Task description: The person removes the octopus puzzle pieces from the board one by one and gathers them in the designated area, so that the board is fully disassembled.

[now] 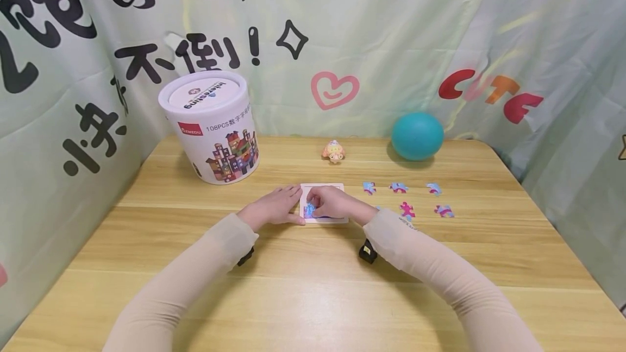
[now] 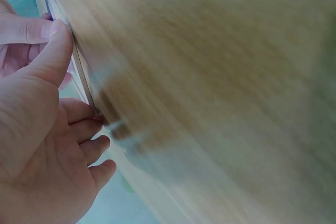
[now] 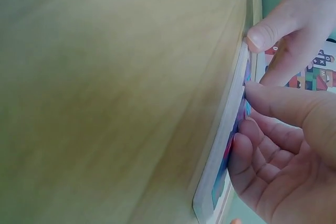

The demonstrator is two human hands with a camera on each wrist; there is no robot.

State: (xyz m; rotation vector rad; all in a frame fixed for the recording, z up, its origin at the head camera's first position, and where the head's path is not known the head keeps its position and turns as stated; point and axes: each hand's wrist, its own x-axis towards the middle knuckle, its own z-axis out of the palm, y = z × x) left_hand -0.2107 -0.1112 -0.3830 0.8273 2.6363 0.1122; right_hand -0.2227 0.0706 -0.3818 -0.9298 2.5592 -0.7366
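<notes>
A small white-framed jigsaw board lies flat on the table, partly hidden by both hands. Along its left edge rests my left hand, fingers fairly straight and the thumb at the near corner. My right hand reaches over the board, with curled thumb and fingers pinching a blue puzzle piece at the board's left part. The right wrist view has the right thumb and fingertips down at the board's colourful surface. Loose pieces, such as a pink one and a blue-pink one, lie right of the board.
A white tub with printed blocks stands at the back left. Behind the board sits a small figurine, and a teal balloon is at the back right. The wooden table ends against a printed cloth backdrop.
</notes>
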